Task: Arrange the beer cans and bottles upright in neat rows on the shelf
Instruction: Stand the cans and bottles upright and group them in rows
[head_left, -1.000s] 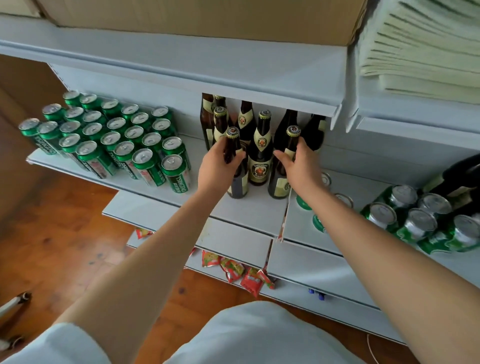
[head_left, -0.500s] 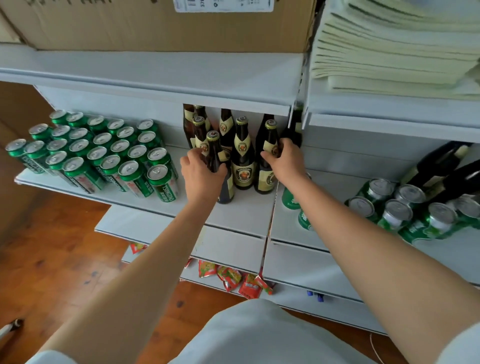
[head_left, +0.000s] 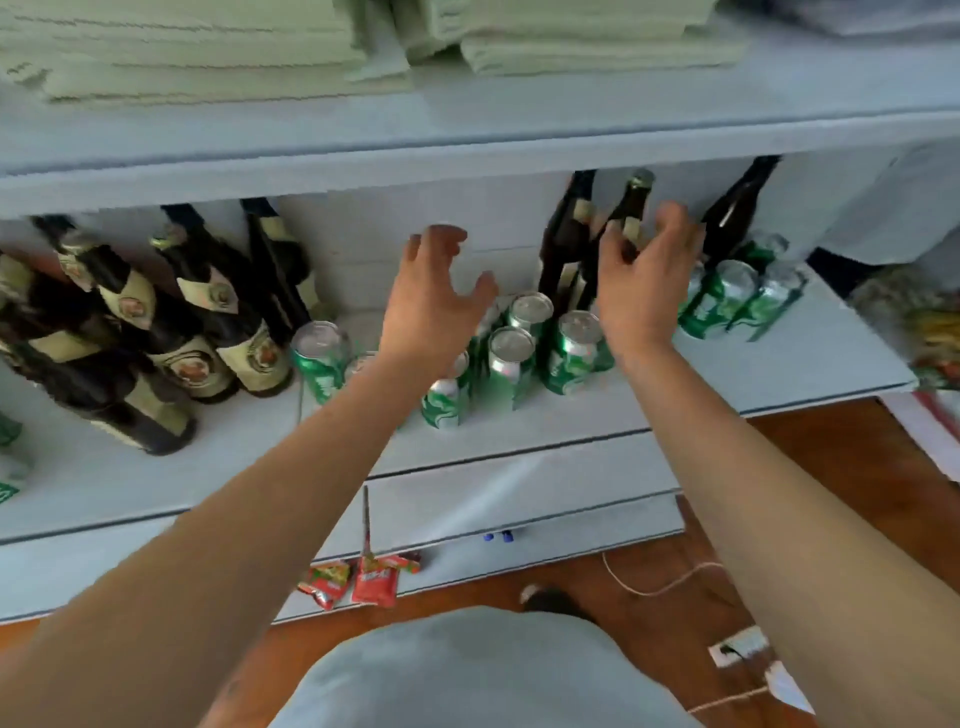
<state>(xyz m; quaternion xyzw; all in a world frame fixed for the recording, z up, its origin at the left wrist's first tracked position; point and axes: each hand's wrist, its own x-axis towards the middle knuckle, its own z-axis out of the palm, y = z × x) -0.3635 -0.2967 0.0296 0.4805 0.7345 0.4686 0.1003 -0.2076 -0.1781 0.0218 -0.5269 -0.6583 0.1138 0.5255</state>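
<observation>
With the left hand (head_left: 434, 306) spread empty and the right hand (head_left: 641, 283) loosely cupped beside a brown beer bottle (head_left: 621, 228) behind the green cans (head_left: 511, 353), grip low, lift clear.

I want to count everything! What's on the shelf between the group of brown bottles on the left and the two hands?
A green can stands there, seen in the head view; a second is mostly hidden behind the left hand.

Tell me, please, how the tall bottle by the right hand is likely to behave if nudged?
The bottle is tall and narrow, so it would probably tip rather than slide. It looks like glass, so likely heavy and breakable. Green cans stand close in front and another bottle beside it, so a topple could knock those over.
</observation>
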